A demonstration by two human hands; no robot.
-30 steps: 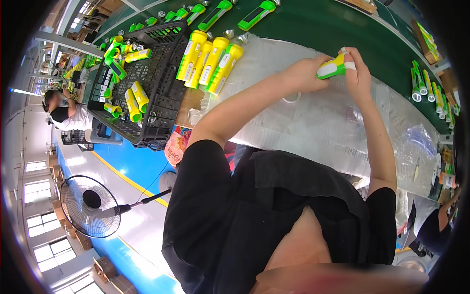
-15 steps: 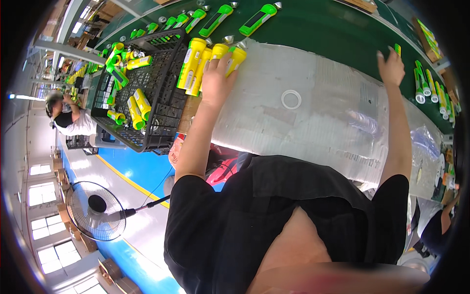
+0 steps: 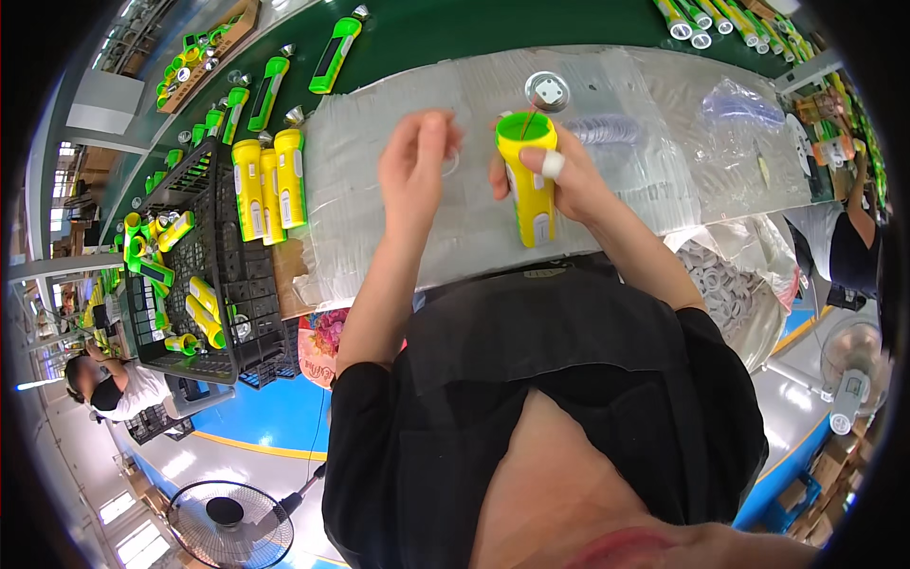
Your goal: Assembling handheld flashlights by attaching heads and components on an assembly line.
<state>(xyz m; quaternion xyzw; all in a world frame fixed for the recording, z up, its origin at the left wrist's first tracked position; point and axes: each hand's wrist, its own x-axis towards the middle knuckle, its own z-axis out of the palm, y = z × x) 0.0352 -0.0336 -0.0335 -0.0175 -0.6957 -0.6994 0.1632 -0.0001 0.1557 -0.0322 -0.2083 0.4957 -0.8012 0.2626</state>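
My right hand (image 3: 573, 175) is wrapped round a yellow flashlight body (image 3: 534, 204), held upright over the mat with its open green-lined top facing up. A thin red wire runs from that opening to a round silver lamp head (image 3: 548, 92) just beyond it. White tape covers the thumb of this hand. To the left, my left hand (image 3: 417, 161) is raised over the mat, its fingers curled in and slightly blurred. A white ring (image 3: 451, 164) shows partly behind those fingers; whether they touch it is unclear.
Three yellow flashlights (image 3: 248, 190) stand left, beside a black crate (image 3: 227, 284) of flashlights. Green flashlights (image 3: 336, 55) line the green bench behind. A stack of clear discs (image 3: 607, 130) and a plastic bag (image 3: 744, 104) lie right. A sack of white rings (image 3: 716, 284) hangs below.
A yellow flashlight has left the group at left and is now in my right hand, which came in from the far right. My left hand has let go of the flashlights. The view has turned.
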